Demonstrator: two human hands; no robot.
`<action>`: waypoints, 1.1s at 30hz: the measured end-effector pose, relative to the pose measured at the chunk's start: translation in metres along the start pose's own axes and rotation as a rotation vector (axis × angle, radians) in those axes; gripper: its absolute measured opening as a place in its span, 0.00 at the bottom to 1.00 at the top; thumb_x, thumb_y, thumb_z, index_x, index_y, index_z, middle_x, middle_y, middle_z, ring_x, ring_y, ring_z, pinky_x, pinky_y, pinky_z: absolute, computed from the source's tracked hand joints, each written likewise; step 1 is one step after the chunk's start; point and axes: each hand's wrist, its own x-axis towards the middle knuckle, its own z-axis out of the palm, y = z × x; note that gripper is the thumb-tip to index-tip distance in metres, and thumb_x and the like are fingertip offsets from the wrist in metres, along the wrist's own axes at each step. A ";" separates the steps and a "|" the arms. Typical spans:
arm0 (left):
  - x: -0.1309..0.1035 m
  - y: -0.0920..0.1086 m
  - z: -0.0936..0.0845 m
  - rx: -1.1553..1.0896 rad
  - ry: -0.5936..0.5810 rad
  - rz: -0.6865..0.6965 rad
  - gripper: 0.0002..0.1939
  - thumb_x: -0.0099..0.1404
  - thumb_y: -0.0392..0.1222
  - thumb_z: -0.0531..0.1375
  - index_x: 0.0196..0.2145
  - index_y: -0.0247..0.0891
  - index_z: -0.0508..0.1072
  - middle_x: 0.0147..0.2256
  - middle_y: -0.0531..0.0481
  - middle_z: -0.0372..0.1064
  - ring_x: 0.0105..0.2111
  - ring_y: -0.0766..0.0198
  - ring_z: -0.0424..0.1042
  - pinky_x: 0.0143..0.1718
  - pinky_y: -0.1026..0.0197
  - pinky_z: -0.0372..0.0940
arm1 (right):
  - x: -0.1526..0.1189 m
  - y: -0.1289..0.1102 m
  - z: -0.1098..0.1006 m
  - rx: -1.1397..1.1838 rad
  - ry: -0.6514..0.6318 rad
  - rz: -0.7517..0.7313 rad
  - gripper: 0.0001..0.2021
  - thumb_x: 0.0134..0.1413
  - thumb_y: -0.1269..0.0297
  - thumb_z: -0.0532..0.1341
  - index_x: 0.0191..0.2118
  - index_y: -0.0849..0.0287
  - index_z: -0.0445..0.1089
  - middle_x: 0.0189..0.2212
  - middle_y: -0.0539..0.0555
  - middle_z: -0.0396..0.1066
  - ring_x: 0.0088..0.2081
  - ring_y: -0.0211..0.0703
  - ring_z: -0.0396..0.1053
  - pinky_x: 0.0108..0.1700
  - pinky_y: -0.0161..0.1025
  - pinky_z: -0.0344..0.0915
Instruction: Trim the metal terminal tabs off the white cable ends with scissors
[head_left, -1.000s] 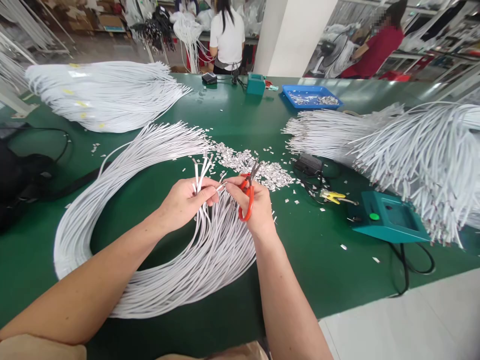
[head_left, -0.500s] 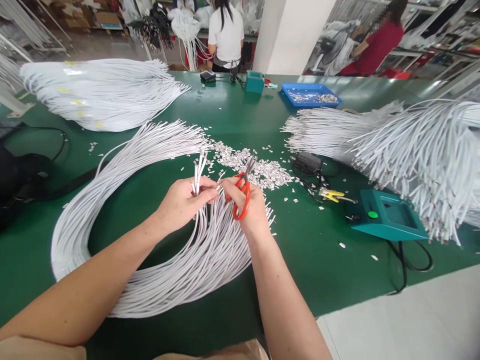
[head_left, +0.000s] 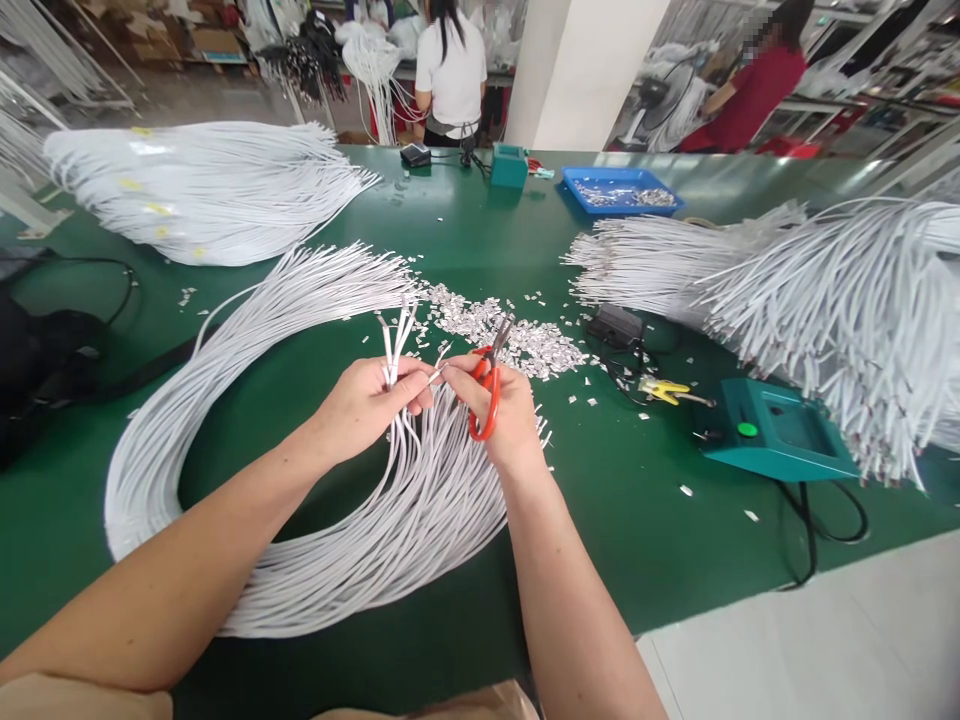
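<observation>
Several white cable ends [head_left: 397,340] stand up out of my left hand [head_left: 371,402], which is closed around them. Its thumb and finger also pinch one cable end beside my right hand [head_left: 504,408]. Red-handled scissors [head_left: 491,385] hang in my right hand, blades pointing up and away, while its thumb and fingertip touch that same cable end. A large coil of white cables [head_left: 150,450] lies on the green table [head_left: 600,590] beneath both hands. Beyond the scissors is a pile of small whitish pieces [head_left: 517,335].
A second cable bundle [head_left: 202,190] lies at the back left, and more bundles [head_left: 840,300] are at the right. A teal device [head_left: 780,430], yellow clip [head_left: 664,390] and blue tray [head_left: 622,190] also rest there. Two people work beyond the table.
The cable ends in my left hand have spread apart slightly. A frayed tip now shows between my two hands, which have moved only a little.
</observation>
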 end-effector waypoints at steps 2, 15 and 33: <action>0.000 -0.002 0.000 -0.055 -0.035 -0.005 0.14 0.65 0.48 0.56 0.29 0.38 0.74 0.27 0.52 0.70 0.29 0.65 0.68 0.36 0.62 0.63 | 0.000 0.002 0.000 -0.047 0.018 -0.011 0.03 0.43 0.64 0.67 0.27 0.56 0.75 0.25 0.48 0.70 0.28 0.36 0.63 0.36 0.38 0.61; -0.001 -0.002 0.004 -0.026 0.003 0.008 0.12 0.64 0.47 0.57 0.31 0.39 0.75 0.28 0.51 0.73 0.29 0.63 0.71 0.35 0.61 0.65 | 0.000 0.010 0.006 0.227 -0.006 0.125 0.07 0.48 0.61 0.64 0.27 0.57 0.76 0.24 0.49 0.68 0.27 0.36 0.61 0.32 0.37 0.60; 0.005 -0.012 0.007 -0.165 0.260 -0.054 0.12 0.52 0.46 0.67 0.33 0.37 0.76 0.30 0.50 0.74 0.30 0.62 0.72 0.34 0.62 0.66 | -0.006 0.007 0.013 -0.002 0.033 0.011 0.06 0.42 0.62 0.67 0.24 0.57 0.71 0.24 0.47 0.65 0.27 0.36 0.60 0.35 0.37 0.60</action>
